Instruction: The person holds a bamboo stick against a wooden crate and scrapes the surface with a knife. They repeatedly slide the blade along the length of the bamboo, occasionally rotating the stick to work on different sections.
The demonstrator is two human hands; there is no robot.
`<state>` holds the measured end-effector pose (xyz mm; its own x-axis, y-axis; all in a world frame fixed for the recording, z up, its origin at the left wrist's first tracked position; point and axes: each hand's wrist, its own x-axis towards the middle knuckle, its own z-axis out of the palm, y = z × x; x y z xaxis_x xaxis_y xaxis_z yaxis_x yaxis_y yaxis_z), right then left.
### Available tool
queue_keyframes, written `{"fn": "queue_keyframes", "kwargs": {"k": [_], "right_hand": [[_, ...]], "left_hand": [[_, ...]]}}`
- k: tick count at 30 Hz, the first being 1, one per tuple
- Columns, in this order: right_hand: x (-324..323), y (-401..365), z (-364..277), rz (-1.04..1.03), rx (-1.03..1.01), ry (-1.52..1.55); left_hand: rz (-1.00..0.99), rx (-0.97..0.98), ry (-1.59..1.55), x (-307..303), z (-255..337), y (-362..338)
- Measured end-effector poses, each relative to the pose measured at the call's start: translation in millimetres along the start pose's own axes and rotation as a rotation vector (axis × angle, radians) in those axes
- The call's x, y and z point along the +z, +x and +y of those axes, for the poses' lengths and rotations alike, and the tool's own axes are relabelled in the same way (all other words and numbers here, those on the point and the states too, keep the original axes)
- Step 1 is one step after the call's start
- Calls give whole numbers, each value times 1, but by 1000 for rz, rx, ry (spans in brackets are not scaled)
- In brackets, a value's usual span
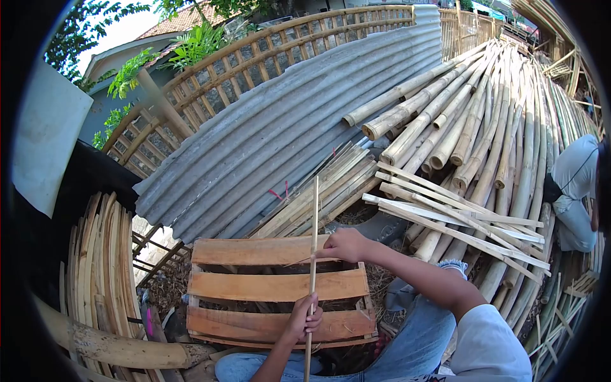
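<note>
A long, narrow bamboo strip (314, 223) stands nearly upright in front of me. My left hand (302, 319) is closed around its lower part. Higher up, my right hand (347, 246) is closed beside the strip on a thin, knife-like tool (296, 261). Its slim end reaches left across the strip; the handle is hidden in my fingers. Below both hands is a low wooden slatted bench (254, 286) with three broad boards.
Bamboo poles (471, 121) are heaped at the right, with split strips (458, 219) across them. Corrugated sheeting (286, 121) and a bamboo fence (254, 54) run behind. More slats (102, 267) and a thick pole (121, 344) lie left. Another person (576, 184) crouches far right.
</note>
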<state>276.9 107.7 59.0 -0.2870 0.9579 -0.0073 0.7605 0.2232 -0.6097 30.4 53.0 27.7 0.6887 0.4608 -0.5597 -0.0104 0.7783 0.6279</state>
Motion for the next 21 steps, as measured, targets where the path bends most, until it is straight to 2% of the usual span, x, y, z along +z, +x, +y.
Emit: {"fn": "queue_keyframes", "kwargs": {"k": [2,4,9,11,13,14,15,19,21], "right_hand": [[-1,5,0,38,1,0],[2,5,-7,162,-48,-193],[5,7,2,264,-139,-332],[-5,17,28,590,56,-297],[-25,16,48,652,124,-281],[-33,10,41,552,153,-272],[-29,7,35,537,135,-289],[17,-16,2,173,-183,-253],[22,-19,-11,122,-218,-263]], "left_hand": [[5,37,30,1,7,5],[24,49,40,-2,10,4],[16,65,35,1,11,1],[5,69,7,4,5,-1],[-59,-14,-9,4,-5,-4],[-73,-17,-14,7,-5,-5],[-77,2,-36,8,-3,-7],[-52,7,-87,3,-3,0],[-46,0,-49,0,-2,-2]]}}
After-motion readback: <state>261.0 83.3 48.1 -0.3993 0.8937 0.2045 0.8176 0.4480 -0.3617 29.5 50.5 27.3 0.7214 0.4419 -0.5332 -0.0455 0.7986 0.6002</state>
